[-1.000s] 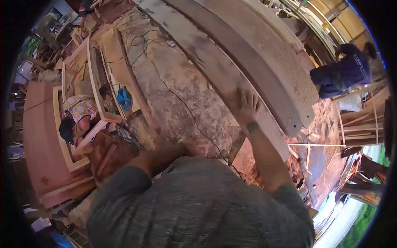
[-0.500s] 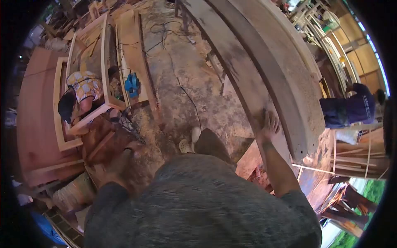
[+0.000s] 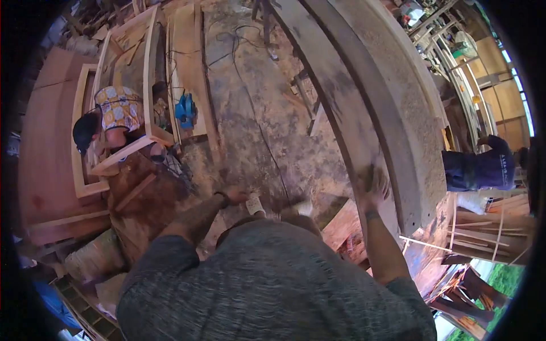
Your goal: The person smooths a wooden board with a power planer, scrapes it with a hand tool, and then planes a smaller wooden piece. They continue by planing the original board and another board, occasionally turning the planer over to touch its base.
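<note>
A long, wide grey-brown wooden plank (image 3: 347,113) runs away from me on the right. My right hand (image 3: 373,186) lies on its near part, fingers stretched forward and slightly apart along the surface. A dark patch shows beside the fingers, blurred, and I cannot tell whether it is an object or a shadow. My left hand (image 3: 235,195), with a dark band at the wrist, hangs over the floor in front of my body near a light shoe (image 3: 255,206). Its fingers are smeared and nothing shows in it.
More thick planks (image 3: 392,96) lie alongside on the right. At left, a person (image 3: 116,113) bends inside a wooden frame (image 3: 149,74), near a blue power tool (image 3: 185,111). Another person (image 3: 483,165) stands at right. A black cable (image 3: 256,122) crosses the dusty floor.
My left hand has swung from the left side forward and inward, near my shoes. My right hand stays on the plank, a little closer to me in view. My feet have shifted.
</note>
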{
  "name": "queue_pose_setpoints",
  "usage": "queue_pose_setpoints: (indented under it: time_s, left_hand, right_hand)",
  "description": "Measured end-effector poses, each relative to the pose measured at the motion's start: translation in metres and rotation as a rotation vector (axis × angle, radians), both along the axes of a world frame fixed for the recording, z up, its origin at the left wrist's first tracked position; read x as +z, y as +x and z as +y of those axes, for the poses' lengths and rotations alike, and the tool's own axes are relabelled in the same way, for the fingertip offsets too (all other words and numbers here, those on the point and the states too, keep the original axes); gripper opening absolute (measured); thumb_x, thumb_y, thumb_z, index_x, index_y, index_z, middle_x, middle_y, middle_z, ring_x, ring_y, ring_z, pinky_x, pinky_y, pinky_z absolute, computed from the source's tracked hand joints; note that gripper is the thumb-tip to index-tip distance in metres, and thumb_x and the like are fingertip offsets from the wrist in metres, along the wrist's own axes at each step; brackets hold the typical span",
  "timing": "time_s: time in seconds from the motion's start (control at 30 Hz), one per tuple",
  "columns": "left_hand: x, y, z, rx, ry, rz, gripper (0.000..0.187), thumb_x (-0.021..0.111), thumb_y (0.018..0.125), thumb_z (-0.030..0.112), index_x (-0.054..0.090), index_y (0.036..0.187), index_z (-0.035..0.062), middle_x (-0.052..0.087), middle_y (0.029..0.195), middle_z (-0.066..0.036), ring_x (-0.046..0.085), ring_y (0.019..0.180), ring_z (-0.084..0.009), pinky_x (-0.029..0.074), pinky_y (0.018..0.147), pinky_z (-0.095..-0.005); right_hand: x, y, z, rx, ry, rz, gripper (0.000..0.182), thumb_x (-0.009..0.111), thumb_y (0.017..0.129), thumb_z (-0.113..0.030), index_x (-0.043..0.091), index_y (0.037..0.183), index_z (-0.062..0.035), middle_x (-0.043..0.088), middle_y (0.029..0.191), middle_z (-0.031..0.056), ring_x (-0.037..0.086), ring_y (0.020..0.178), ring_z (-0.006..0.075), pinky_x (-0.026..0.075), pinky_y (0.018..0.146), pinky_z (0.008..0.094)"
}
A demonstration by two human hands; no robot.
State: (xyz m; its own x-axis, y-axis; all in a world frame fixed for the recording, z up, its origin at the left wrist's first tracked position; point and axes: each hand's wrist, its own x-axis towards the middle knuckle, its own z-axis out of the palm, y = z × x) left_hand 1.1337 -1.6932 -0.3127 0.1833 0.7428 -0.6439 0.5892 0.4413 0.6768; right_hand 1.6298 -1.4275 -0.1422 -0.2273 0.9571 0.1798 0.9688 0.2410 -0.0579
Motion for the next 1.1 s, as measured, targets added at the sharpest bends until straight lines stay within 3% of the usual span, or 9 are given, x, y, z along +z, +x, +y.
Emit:
queue_pose_setpoints:
  time_s: [0.13, 0.33, 0.63, 0.77, 0.83, 0.93, 1.0, 1.03, 1.1]
  left_hand:
    - [-0.095, -0.063, -0.037, -0.306, 0.222, 0.137, 0.045, 0.060, 0.103, 0.042, 0.069, 0.131, 0.0091, 0.069, 0.132, -0.015, 0.066, 0.121, -0.0350, 0.052, 0.101, -0.0489]
    - [-0.040, -0.103, -0.041, -0.202, -0.115, 0.262, 0.048, 0.061, 0.100, 0.045, 0.070, 0.129, 0.0077, 0.071, 0.128, -0.016, 0.067, 0.118, -0.0343, 0.052, 0.099, -0.0491]
    - [-0.023, -0.030, 0.048, -0.005, 0.106, 0.131, 0.053, 0.064, 0.097, 0.049, 0.072, 0.126, 0.0052, 0.074, 0.121, -0.019, 0.069, 0.114, -0.0329, 0.052, 0.096, -0.0490]
    - [0.050, -0.024, 0.084, -0.035, 0.093, 0.107, 0.049, 0.065, 0.097, 0.046, 0.074, 0.122, 0.0053, 0.075, 0.118, -0.018, 0.070, 0.112, -0.0320, 0.053, 0.096, -0.0478]
    - [0.023, -0.028, 0.085, 0.025, 0.035, 0.028, 0.047, 0.066, 0.097, 0.045, 0.074, 0.122, 0.0057, 0.075, 0.118, -0.018, 0.070, 0.112, -0.0314, 0.053, 0.096, -0.0471]
    - [-0.023, -0.063, 0.064, 0.250, 0.123, -0.001, 0.046, 0.069, 0.088, 0.044, 0.078, 0.096, -0.0010, 0.077, 0.096, -0.023, 0.073, 0.092, -0.0352, 0.055, 0.084, -0.0468]
    - [-0.050, -0.110, 0.047, 0.181, -0.197, 0.037, 0.040, 0.067, 0.091, 0.036, 0.077, 0.108, 0.0014, 0.076, 0.101, -0.022, 0.073, 0.096, -0.0345, 0.055, 0.086, -0.0475]
    - [-0.058, -0.130, 0.036, 0.178, -0.265, 0.074, 0.039, 0.067, 0.092, 0.036, 0.077, 0.109, 0.0023, 0.076, 0.101, -0.022, 0.073, 0.096, -0.0344, 0.056, 0.085, -0.0476]
    - [-0.061, -0.172, 0.007, 0.208, -0.277, 0.142, 0.038, 0.065, 0.093, 0.035, 0.077, 0.110, 0.0041, 0.076, 0.101, -0.020, 0.073, 0.096, -0.0343, 0.056, 0.085, -0.0478]
  right_hand:
    - [-0.003, 0.000, 0.006, -0.016, 0.039, -0.023, 0.088, 0.067, 0.089, -0.061, 0.041, 0.163, -0.0222, 0.035, 0.168, 0.0147, 0.029, 0.157, 0.0360, 0.018, 0.127, 0.0566]
    - [-0.017, 0.009, 0.008, 0.004, 0.078, 0.002, 0.084, 0.066, 0.092, -0.062, 0.043, 0.162, -0.0212, 0.041, 0.166, 0.0090, 0.035, 0.154, 0.0350, 0.022, 0.125, 0.0554]
    - [-0.007, 0.005, 0.007, 0.127, 0.172, 0.033, 0.073, 0.071, 0.095, -0.051, 0.053, 0.154, -0.0114, 0.054, 0.157, 0.0110, 0.045, 0.147, 0.0331, 0.030, 0.123, 0.0517]
    - [-0.019, 0.009, 0.010, 0.137, 0.193, 0.047, 0.074, 0.069, 0.095, -0.055, 0.052, 0.154, -0.0136, 0.053, 0.156, 0.0128, 0.044, 0.147, 0.0351, 0.029, 0.123, 0.0543]
    - [-0.027, 0.023, 0.014, 0.113, 0.069, 0.141, 0.076, 0.065, 0.096, -0.060, 0.050, 0.156, -0.0167, 0.047, 0.160, 0.0129, 0.038, 0.151, 0.0351, 0.024, 0.124, 0.0576]
    - [-0.041, 0.032, 0.053, 0.377, 0.484, -0.126, 0.076, 0.067, 0.096, -0.055, 0.049, 0.154, -0.0098, 0.042, 0.162, 0.0168, 0.035, 0.150, 0.0368, 0.024, 0.124, 0.0579]
    - [-0.049, 0.018, 0.099, 0.390, 0.444, -0.072, 0.075, 0.069, 0.096, -0.051, 0.048, 0.154, -0.0081, 0.041, 0.161, 0.0177, 0.034, 0.150, 0.0376, 0.024, 0.124, 0.0575]
    - [-0.051, 0.004, 0.125, 0.221, 0.113, 0.255, 0.073, 0.073, 0.096, -0.043, 0.047, 0.153, -0.0055, 0.041, 0.160, 0.0191, 0.033, 0.149, 0.0387, 0.024, 0.124, 0.0567]
    - [-0.036, -0.067, 0.177, 0.153, -0.147, 0.472, 0.058, 0.071, 0.097, -0.032, 0.052, 0.145, -0.0052, 0.048, 0.151, 0.0210, 0.044, 0.141, 0.0400, 0.033, 0.119, 0.0566]
